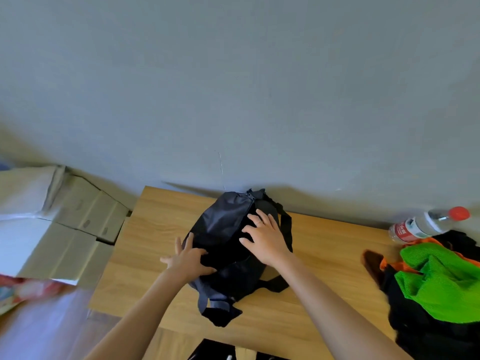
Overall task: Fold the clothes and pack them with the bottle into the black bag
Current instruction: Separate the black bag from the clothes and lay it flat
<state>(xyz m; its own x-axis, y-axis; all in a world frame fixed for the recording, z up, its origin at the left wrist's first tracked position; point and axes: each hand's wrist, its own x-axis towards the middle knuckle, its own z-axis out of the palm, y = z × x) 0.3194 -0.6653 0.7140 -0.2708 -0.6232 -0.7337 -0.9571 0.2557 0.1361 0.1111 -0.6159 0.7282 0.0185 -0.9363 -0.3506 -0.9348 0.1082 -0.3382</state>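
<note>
Standing against a plain grey wall: one wooden table, light grain, with stacked cardboard boxes off its left side. Black bag — centre of the table, towards the far edge, lying on its side with straps trailing near and right; zip visible at the far end. Left hand: fingers spread, palm pressed on the bag's near-left side, thumb hooked over the fabric; open, nothing held. Right hand: flat on top of the bag, fingers splayed and apart, a ring on one finger; open, nothing held. Bottle — clear, red cap, red label, lying on its side at the far right. Clothes: unfolded heap of green, orange and black at the right edge, just near of the bottle.
</note>
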